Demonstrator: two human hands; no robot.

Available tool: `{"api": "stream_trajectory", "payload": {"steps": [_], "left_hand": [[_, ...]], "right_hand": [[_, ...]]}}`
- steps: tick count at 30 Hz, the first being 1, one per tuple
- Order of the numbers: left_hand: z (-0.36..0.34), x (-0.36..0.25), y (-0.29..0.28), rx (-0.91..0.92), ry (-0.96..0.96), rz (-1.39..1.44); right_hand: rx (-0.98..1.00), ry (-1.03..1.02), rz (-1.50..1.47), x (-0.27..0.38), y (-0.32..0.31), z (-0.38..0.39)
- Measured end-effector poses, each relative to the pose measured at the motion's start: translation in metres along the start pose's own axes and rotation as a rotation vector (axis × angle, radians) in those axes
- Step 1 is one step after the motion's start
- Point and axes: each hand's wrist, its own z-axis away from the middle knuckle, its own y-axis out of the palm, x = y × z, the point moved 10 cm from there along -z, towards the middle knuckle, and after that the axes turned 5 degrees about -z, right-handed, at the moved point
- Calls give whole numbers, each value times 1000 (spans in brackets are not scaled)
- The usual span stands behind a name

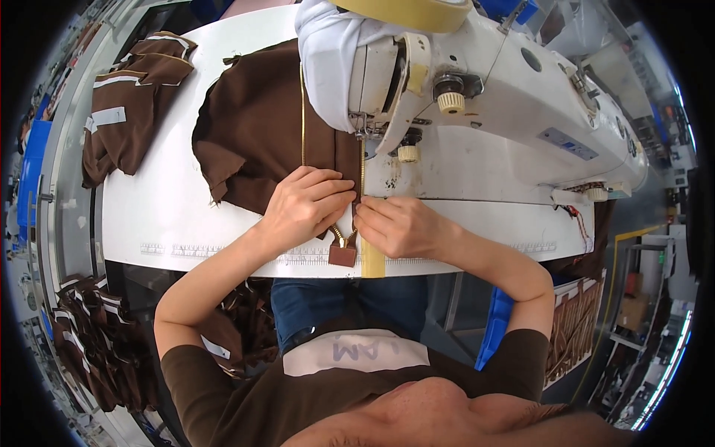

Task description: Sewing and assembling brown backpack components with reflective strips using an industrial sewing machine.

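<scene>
One gold-toothed zipper [363, 167], its near stretch pinched by the right hand [398, 223]. Left hand [309, 200]: fingers curled on the brown cloth panel [253, 127]; gripping or only pressing, cannot tell. Panel: matte, ragged along its left side, spread across the bench [462, 231], reaching beneath the sewing machine [477, 74]. One brown tab [342, 256], front edge. Folded brown pieces [138, 108], left rear corner.

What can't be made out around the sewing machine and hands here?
In the head view:
- exactly what lies beneath the left hand and right hand, covered by them
- part of the brown fabric, hidden by the white cloth
- any stitches near the presser foot, too small
- top of the yellow roll, cut off by the upper edge
</scene>
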Motion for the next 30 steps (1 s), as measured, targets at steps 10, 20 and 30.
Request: {"api": "stream_trajectory", "payload": {"steps": [10,20,30], "left_hand": [[-14,19,4,22,-14,-31],[-29,41,3,-45,27,-53],[-42,48,4,42,6,-57]], "right_hand": [[-22,-15,34,-20,-1,-6],[97,98,74,-48,11,-5],[-2,182,102,-61,5,-7]]}}
